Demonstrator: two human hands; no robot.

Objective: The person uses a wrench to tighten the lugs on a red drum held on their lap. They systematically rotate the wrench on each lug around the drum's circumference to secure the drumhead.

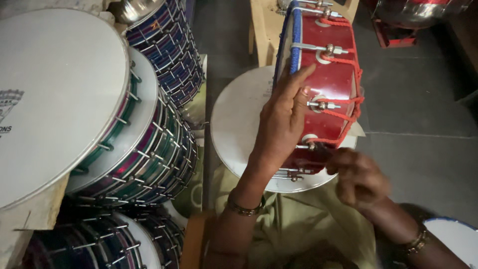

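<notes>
A red drum [332,74] with a blue rim, red cord lacing and metal tension bolts stands on its edge in front of me, resting over a white round drumhead [238,124]. My left hand [281,122] lies flat against the drum's blue-rimmed face, fingers spread, steadying it. My right hand [356,178] is at the drum's lower side by a metal bolt, blurred, fingers curled; what it grips cannot be made out. Both wrists wear metal bangles.
Stacked drums with white heads and blue-purple shells [149,144] fill the left side. A wooden stool [264,30] stands behind the red drum. Another red-and-metal drum [413,15] sits at the top right on the grey floor [423,99]. My olive clothing [298,224] is below.
</notes>
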